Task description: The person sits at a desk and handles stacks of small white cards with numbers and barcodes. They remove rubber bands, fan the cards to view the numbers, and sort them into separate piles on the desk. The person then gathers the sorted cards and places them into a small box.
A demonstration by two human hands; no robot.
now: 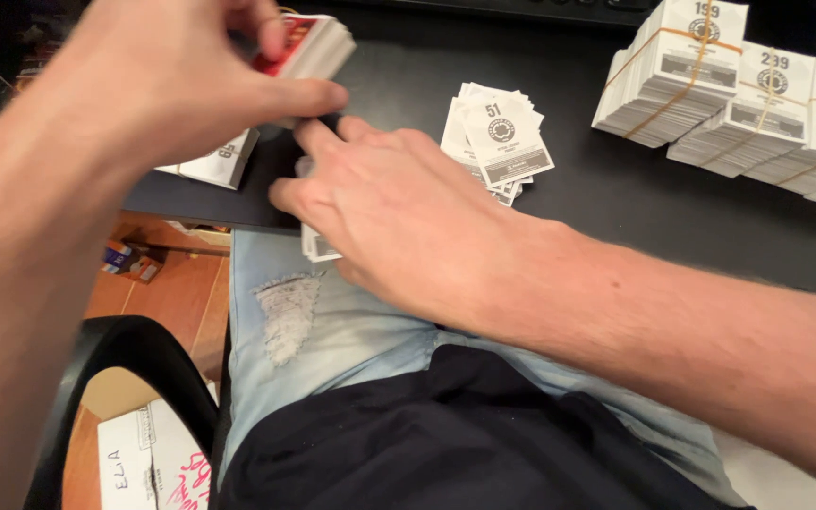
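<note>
My left hand (177,80) is raised over the left part of the black desk (635,217), fingers curled around a thick stack of cards with red fronts (318,42). My right hand (384,208) lies palm down at the desk's front edge, covering a small pile of white cards (316,246) that pokes out under the fingers. Its index finger touches my left thumb. A loose fanned pile of white cards (500,140) lies just beyond my right hand.
Several banded bundles of white cards (710,85) stand at the back right. Another banded white bundle (224,162) sits under my left hand. Below are my jeans (323,331), a black chair arm (158,364), a wooden floor and a cardboard box (148,453).
</note>
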